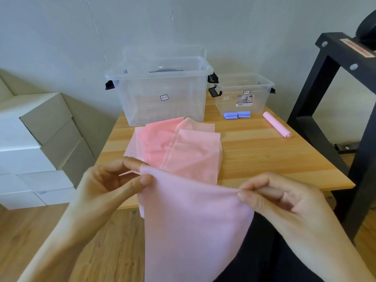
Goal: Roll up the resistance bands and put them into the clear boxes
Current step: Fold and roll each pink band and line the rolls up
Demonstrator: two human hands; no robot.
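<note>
Nearest: pale pink band (193, 220) held up at its top edge, hanging down off the surface (264, 159). Left hand (105, 184) pinches its left corner between thumb and fingers (146, 180); right hand (284, 202) pinches the right corner, fingers curled. Beyond: loose pink bands (173, 143) lying flat on the surface. Farther: rolled pink band (276, 127), rolled blue bands (237, 115) just before the small clear box (244, 94); large clear box (160, 88) left of it.

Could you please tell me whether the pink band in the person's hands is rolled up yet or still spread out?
Spread out: the pink band hangs flat, its top edge pinched between the left hand and right hand.
</note>
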